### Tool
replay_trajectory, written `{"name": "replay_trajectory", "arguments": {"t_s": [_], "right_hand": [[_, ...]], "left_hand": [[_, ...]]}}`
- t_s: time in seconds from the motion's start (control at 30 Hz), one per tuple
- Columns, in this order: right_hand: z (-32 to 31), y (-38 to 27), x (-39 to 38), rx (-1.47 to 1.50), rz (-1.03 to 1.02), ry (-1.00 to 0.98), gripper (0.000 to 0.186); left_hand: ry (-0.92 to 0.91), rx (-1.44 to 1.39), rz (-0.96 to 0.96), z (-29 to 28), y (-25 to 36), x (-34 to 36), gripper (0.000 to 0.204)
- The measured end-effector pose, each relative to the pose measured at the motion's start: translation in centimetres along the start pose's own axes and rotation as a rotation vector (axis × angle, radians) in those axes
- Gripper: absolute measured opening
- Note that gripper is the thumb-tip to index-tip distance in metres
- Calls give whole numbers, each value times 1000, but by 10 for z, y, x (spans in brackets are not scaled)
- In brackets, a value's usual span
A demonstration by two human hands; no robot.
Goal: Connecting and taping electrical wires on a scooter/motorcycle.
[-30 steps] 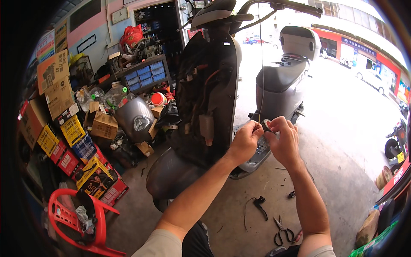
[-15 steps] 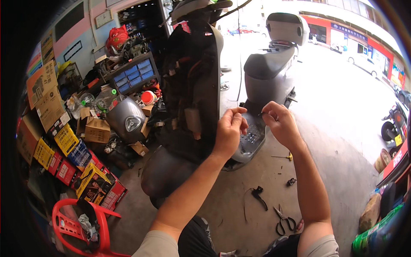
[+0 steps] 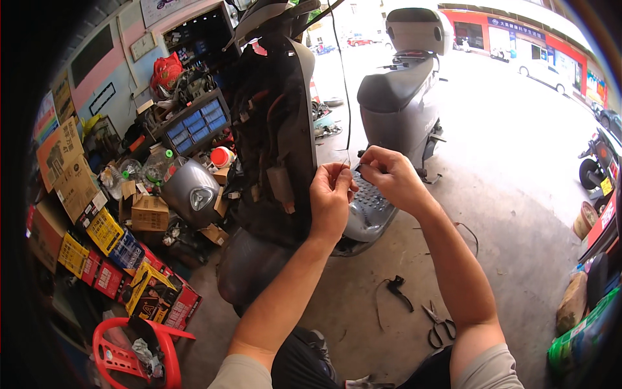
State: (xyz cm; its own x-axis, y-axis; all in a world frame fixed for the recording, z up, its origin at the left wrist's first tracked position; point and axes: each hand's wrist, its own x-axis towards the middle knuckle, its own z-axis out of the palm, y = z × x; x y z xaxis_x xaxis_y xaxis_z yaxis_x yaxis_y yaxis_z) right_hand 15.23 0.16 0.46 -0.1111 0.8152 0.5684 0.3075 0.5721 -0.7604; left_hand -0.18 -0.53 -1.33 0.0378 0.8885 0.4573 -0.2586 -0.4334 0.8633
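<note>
A long thin wire point(image 3: 347, 104) hangs beside the scooter's open front body point(image 3: 271, 123), where inner wiring is exposed. Above the footboard point(image 3: 372, 207), my left hand point(image 3: 330, 198) pinches the wire's lower end between thumb and fingers. Just right of it, my right hand point(image 3: 389, 175) has its fingers closed on a small dark piece point(image 3: 361, 170), too small to make out clearly, close to the wire end.
Black scissors point(image 3: 440, 324) and a black part with a cable point(image 3: 398, 292) lie on the floor below. A red plastic chair point(image 3: 113, 360), stacked boxes point(image 3: 103, 233), a loose grey panel point(image 3: 181, 188) and clutter fill the left. A parked scooter point(image 3: 599, 168) stands right.
Both hands moved up and left in view, and the right hand came in closer to the left. The white-cored roll seen at my fingers earlier no longer shows.
</note>
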Motion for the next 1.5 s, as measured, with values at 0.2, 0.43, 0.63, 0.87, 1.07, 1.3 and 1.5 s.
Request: {"name": "replay_trajectory", "arguments": {"t_s": [0.2, 0.43, 0.63, 0.87, 1.07, 1.3, 1.5], "right_hand": [[7, 5, 10, 43, -39, -31, 16], [10, -2, 12, 127, -33, -102, 17], [10, -4, 13, 53, -50, -84, 17], [7, -11, 14, -128, -62, -7, 17], [7, -17, 9, -155, -19, 32, 16], [6, -17, 9, -125, 0, 11, 16], [6, -8, 10, -101, -8, 9, 17]], "left_hand": [[10, -9, -9, 1, 0, -1, 9], [-13, -53, 19, -2, -4, 1, 10], [1, -18, 52, -1, -6, 1, 6], [-33, 28, 27, -2, -7, 1, 6], [1, 3, 159, 2, -13, 1, 11], [-15, 101, 248, 4, -10, 0, 11], [36, 133, 249, 8, -11, 1, 9]]}}
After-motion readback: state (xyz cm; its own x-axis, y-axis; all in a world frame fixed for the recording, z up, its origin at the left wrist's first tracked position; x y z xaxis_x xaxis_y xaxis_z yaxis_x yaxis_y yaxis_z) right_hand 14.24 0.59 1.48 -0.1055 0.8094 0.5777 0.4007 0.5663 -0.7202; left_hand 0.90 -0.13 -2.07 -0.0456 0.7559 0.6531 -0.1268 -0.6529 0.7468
